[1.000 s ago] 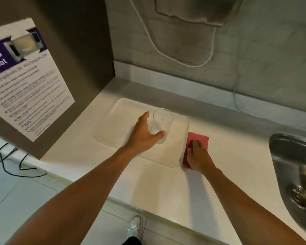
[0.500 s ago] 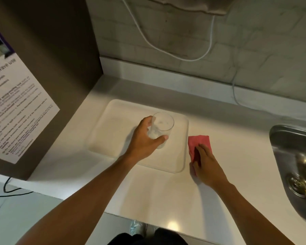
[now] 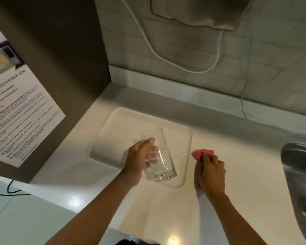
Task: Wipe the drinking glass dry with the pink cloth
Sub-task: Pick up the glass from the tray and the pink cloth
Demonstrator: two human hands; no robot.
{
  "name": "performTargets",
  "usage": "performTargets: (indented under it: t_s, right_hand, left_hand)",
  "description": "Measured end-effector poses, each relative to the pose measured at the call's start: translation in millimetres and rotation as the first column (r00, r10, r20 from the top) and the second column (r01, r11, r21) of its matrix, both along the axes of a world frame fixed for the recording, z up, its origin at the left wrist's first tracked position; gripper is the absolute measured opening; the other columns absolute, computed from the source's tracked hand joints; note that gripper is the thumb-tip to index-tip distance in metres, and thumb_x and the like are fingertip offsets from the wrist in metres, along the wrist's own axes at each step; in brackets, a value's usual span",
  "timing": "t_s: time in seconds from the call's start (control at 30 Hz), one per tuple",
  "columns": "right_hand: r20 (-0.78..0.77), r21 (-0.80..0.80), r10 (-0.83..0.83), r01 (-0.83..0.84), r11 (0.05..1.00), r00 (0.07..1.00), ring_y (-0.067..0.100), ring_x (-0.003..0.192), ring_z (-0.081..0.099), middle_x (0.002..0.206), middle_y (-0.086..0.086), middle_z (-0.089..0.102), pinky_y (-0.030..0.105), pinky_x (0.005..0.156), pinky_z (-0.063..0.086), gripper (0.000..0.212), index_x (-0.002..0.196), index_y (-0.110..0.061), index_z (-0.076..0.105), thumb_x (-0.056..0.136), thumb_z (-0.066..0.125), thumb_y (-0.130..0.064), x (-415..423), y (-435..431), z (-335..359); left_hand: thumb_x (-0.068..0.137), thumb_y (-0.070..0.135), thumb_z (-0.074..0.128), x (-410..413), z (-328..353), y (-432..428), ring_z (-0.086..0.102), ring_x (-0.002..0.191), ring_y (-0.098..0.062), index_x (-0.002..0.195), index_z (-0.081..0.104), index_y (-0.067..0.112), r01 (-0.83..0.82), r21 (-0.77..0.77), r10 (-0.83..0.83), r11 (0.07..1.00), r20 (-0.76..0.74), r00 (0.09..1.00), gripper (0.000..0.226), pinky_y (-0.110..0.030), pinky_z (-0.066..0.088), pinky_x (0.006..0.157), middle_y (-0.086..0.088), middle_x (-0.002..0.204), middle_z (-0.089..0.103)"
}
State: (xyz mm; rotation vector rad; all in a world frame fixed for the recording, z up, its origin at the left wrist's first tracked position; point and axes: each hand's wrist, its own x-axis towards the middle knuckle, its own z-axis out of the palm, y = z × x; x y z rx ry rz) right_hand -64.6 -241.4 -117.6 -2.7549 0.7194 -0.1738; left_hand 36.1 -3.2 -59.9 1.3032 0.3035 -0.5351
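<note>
A clear drinking glass hangs tilted above the white tray, its base toward me and its mouth pointing away. My left hand is wrapped around its left side and holds it up. To the right of the tray, the pink cloth lies bunched on the counter. My right hand covers most of it, with fingers pinched on its near part; only the far corner shows.
A white counter runs to a tiled wall with a white cable. A steel sink sits at the right edge. A dark cabinet side with a microwave notice stands on the left.
My left hand has lifted the glass off the tray and tipped it, base toward me. My right hand has closed on the cloth and bunched it.
</note>
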Motion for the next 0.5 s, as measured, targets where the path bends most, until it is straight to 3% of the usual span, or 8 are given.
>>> performTargets:
  t_s: [0.1, 0.17, 0.23, 0.27, 0.33, 0.37, 0.43, 0.5]
  right_hand:
    - [0.158, 0.491, -0.148, 0.052, 0.869, 0.976, 0.033, 0.079, 0.072, 0.087, 0.014, 0.077, 0.051, 0.078, 0.060, 0.027, 0.105, -0.016, 0.073, 0.101, 0.048, -0.008, -4.8, -11.4, 18.0]
    - [0.070, 0.910, -0.408, 0.109, 0.400, 0.910, 0.039, 0.081, 0.073, 0.093, 0.022, 0.077, 0.063, 0.079, 0.058, 0.028, 0.109, -0.017, 0.076, 0.103, 0.048, -0.016, -11.1, -16.4, 33.0]
    - [-0.126, 0.984, -0.457, 0.052, -0.170, 0.881, 0.047, 0.107, 0.068, 0.119, 0.029, 0.069, 0.069, 0.093, 0.050, 0.032, 0.125, -0.008, 0.069, 0.101, 0.050, -0.020, -23.0, -15.5, 44.6]
    - [-0.177, 0.941, -0.442, 0.020, -0.337, 0.879, 0.045, 0.114, 0.065, 0.127, 0.028, 0.066, 0.067, 0.097, 0.048, 0.037, 0.130, -0.005, 0.065, 0.100, 0.053, -0.023, -29.7, -12.2, 50.9]
    - [-0.196, 0.864, -0.401, -0.036, -0.502, 0.895, 0.040, 0.106, 0.071, 0.125, 0.023, 0.069, 0.059, 0.090, 0.056, 0.041, 0.128, -0.005, 0.067, 0.095, 0.059, -0.026, -39.7, -3.2, 65.3]
    - [-0.165, 0.856, -0.393, -0.067, -0.513, 0.905, 0.037, 0.096, 0.074, 0.117, 0.021, 0.073, 0.053, 0.080, 0.061, 0.040, 0.126, -0.005, 0.069, 0.093, 0.061, -0.026, -42.9, 2.6, 74.5]
    - [-0.008, 0.928, -0.381, -0.135, -0.347, 0.925, 0.028, 0.079, 0.073, 0.103, 0.015, 0.075, 0.040, 0.065, 0.061, 0.035, 0.123, -0.012, 0.072, 0.092, 0.061, -0.025, -46.5, 16.4, 96.4]
    - [0.239, 0.970, -0.271, -0.215, 0.115, 0.932, 0.019, 0.086, 0.072, 0.107, 0.003, 0.075, 0.029, 0.068, 0.059, 0.028, 0.121, -0.027, 0.072, 0.098, 0.056, -0.024, -48.1, 37.6, 117.9]
  left_hand:
    - [0.078, 0.051, 0.072, -10.8, -3.2, -5.7, 0.079, 0.085, -0.025, 0.108, 0.078, 0.014, 0.012, -0.024, -0.014, 1.000, -0.096, 0.995, 0.049, -0.037, 0.062, 0.068, -0.011, 0.101, 0.085]
    - [0.073, 0.055, 0.075, -18.7, -3.5, -9.9, 0.079, 0.087, -0.026, 0.111, 0.077, 0.013, 0.024, -0.049, -0.031, 0.999, -0.138, 0.990, 0.057, -0.038, 0.060, 0.072, -0.012, 0.104, 0.085]
    - [0.065, 0.059, 0.077, -27.5, -3.3, -14.8, 0.079, 0.088, -0.026, 0.113, 0.076, 0.013, 0.039, -0.068, -0.050, 0.997, -0.161, 0.986, 0.066, -0.040, 0.060, 0.076, -0.014, 0.106, 0.084]
    - [0.063, 0.059, 0.077, -31.8, -3.1, -16.8, 0.079, 0.089, -0.027, 0.113, 0.076, 0.013, 0.053, -0.072, -0.064, 0.996, -0.164, 0.984, 0.069, -0.041, 0.059, 0.079, -0.014, 0.107, 0.084]
    - [0.068, 0.058, 0.075, -39.9, -1.6, -19.9, 0.078, 0.093, -0.029, 0.115, 0.076, 0.013, 0.084, -0.072, -0.095, 0.994, -0.158, 0.983, 0.065, -0.045, 0.055, 0.087, -0.014, 0.109, 0.084]
    - [0.072, 0.056, 0.073, -43.7, 0.0, -20.6, 0.077, 0.095, -0.030, 0.115, 0.076, 0.013, 0.100, -0.076, -0.111, 0.992, -0.154, 0.982, 0.062, -0.046, 0.055, 0.089, -0.014, 0.109, 0.084]
    - [0.078, 0.055, 0.069, -51.2, 4.2, -22.1, 0.076, 0.098, -0.031, 0.117, 0.076, 0.013, 0.130, -0.094, -0.143, 0.987, -0.146, 0.979, 0.058, -0.046, 0.056, 0.088, -0.014, 0.111, 0.083]
    - [0.081, 0.054, 0.066, -60.7, 11.3, -23.9, 0.075, 0.098, -0.030, 0.121, 0.075, 0.011, 0.160, -0.115, -0.174, 0.980, -0.125, 0.977, 0.060, -0.047, 0.058, 0.088, -0.015, 0.110, 0.083]
